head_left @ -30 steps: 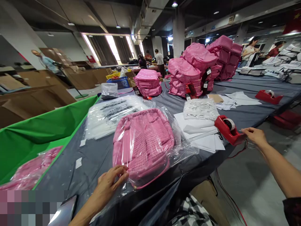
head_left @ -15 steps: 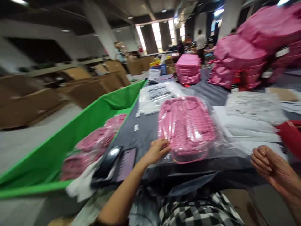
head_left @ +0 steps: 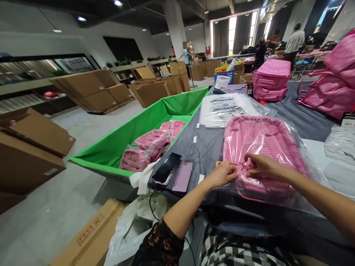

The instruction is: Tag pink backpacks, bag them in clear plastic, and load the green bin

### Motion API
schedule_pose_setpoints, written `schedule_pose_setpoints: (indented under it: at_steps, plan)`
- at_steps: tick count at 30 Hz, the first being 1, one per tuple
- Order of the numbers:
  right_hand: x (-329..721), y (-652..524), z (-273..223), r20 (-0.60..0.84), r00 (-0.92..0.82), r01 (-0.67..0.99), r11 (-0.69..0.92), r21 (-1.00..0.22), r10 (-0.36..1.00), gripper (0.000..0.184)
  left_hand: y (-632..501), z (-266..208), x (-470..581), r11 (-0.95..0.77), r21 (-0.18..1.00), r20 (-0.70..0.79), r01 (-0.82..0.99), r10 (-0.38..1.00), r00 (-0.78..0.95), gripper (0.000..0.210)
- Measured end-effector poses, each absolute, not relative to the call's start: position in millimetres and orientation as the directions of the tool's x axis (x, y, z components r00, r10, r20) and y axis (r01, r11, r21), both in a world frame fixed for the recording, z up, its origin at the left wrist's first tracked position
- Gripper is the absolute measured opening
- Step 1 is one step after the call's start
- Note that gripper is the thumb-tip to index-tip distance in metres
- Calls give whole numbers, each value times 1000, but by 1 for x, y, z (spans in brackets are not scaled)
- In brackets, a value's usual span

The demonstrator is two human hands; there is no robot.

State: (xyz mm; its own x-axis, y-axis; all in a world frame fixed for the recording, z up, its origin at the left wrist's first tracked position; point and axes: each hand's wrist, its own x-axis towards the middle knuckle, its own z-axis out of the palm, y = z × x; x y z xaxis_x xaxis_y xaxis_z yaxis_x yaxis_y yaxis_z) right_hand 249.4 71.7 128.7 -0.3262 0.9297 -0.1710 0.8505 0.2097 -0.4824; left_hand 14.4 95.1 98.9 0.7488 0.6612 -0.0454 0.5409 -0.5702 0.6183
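Note:
A pink backpack (head_left: 266,142) lies flat inside a clear plastic bag (head_left: 312,162) on the dark cloth-covered table. My left hand (head_left: 224,173) is closed on the bag's film at the backpack's left edge. Just right of it, my right hand (head_left: 257,166) is over the backpack's front, fingers bent and pinching at the film, which is creased between the two hands. Exactly what its fingertips hold is partly hidden. Behind the backpack is a stack of printed clear plastic bags (head_left: 226,109).
Left of the table, a green fabric bin (head_left: 105,157) holds several bagged pink packs (head_left: 152,140). A black phone (head_left: 167,168) and a purple-covered item (head_left: 183,177) lie at the table's left corner. More pink backpacks (head_left: 271,79) stand behind. Cardboard boxes (head_left: 97,88) are on the floor.
My right hand has come in from the far right onto the bagged backpack, beside my left hand. The left hand stays at the bag's left edge. The view has turned left.

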Motion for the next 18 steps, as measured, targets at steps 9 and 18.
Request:
schedule_pose_setpoints:
  at_steps: [9,18]
  plan:
    - [213,40,119,-151,-366,890,298,-344,918,23,94,93,14,-574,622,-42,532,655,755,16]
    - [239,12,114,187,-299,881,346,-322,936,22,137,104,-4,-204,916,29,346,893,449,28]
